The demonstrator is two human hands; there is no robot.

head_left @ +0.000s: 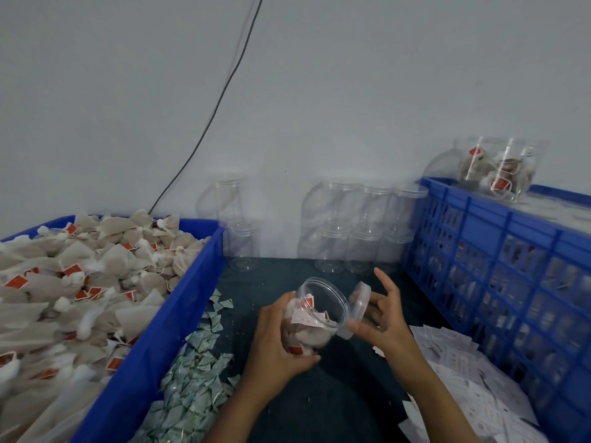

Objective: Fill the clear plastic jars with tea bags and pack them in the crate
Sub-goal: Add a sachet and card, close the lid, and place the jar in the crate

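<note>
Here, a blue bin (pixel 179 308) at far left is heaped with tea bags (pixel 80 282). Beside it, small sachets (pixel 195 378) lie on the dark desk (pixel 319 394). At centre, the left hand (pixel 281 340) grips a tilted clear jar (pixel 315 311) holding tea bags; the right hand (pixel 383 318) pinches its lid (pixel 359 310) at the jar's mouth. Empty jars (pixel 358 225) are stacked against the wall. The blue crate (pixel 499 273) stands at right, a filled jar (pixel 499 167) on top.

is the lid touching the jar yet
Cannot tell. In the head view the right hand holds the lid right at the open mouth of the jar, but clear plastic and blur hide any gap.
</note>
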